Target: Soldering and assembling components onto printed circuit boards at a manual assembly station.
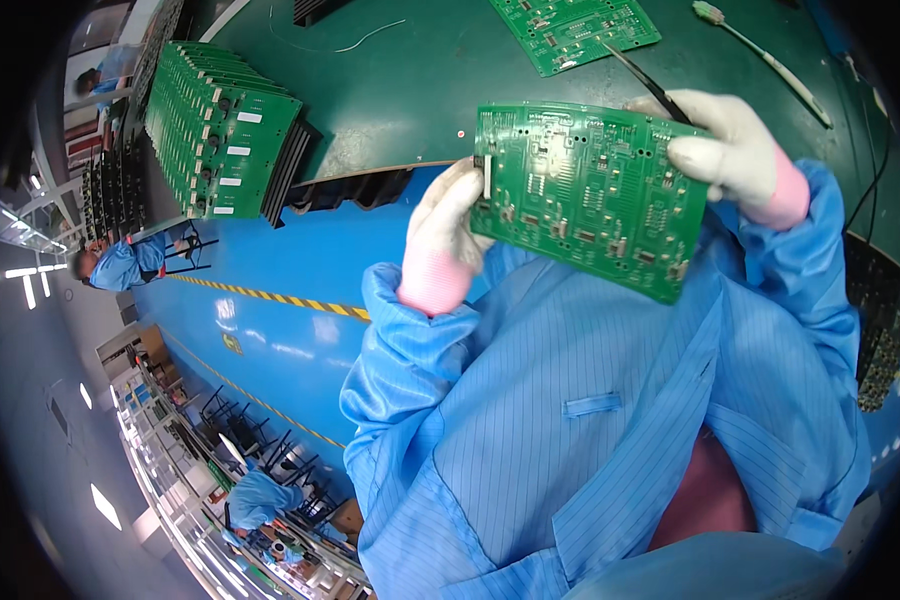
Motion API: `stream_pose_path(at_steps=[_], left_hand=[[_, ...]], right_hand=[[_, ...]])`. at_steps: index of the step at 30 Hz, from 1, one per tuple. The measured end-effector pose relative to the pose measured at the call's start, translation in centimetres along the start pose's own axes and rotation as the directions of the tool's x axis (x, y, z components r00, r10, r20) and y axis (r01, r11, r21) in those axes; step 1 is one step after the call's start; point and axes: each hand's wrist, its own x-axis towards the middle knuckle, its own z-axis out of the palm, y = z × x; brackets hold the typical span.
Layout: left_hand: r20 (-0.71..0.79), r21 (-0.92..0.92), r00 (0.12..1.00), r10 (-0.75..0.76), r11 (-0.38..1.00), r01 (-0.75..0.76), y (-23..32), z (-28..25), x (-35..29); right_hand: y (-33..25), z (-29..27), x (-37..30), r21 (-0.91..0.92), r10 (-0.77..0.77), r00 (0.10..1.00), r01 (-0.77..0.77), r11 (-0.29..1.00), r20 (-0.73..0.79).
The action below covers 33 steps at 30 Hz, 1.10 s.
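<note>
A green circuit board (pixel 590 195) is held up in front of my chest, slightly tilted, its face of small components turned toward me. White gloves with pink cuffs cover both hands. My left hand (pixel 444 225) is closed on the board's left edge, beside a white connector. At the upper right corner, my right hand (pixel 715 140) pinches the board with its thumb in front. Dark pointed tweezers (pixel 650 85) are also in my right hand, their tips sticking out toward the far side. The fingers behind the board are hidden.
On the green worktable (pixel 390 110) lie another circuit board (pixel 580 35) at the back and a white-handled brush (pixel 765 60) at the right. A row of upright boards (pixel 220 140) stands in a black rack at the left. Co-workers in blue (pixel 130 262) sit farther off.
</note>
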Motion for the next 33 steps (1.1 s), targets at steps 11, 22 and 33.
stream_pose_path(at_steps=[11, 22, 33], left_hand=[[0.234, 0.17, 0.967, -0.097, 0.984, 0.058, -1.6, -2.9, -0.5], [0.009, -0.024, 0.96, 0.281, 0.959, -0.281, -5.8, -0.2, -0.7], [-0.207, 0.211, 0.912, 0.355, 0.926, -0.313, -6.8, 0.4, -0.5]], right_hand=[[-0.8, -1.9, 4.1, -0.142, -0.003, 0.992, 0.021, 0.99, 0.128], [-0.3, 3.9, -2.2, -0.822, -0.542, 0.834, 0.376, 0.429, 0.099], [3.2, 6.4, -0.8, -0.974, -0.474, 0.861, 0.224, 0.022, 0.188]])
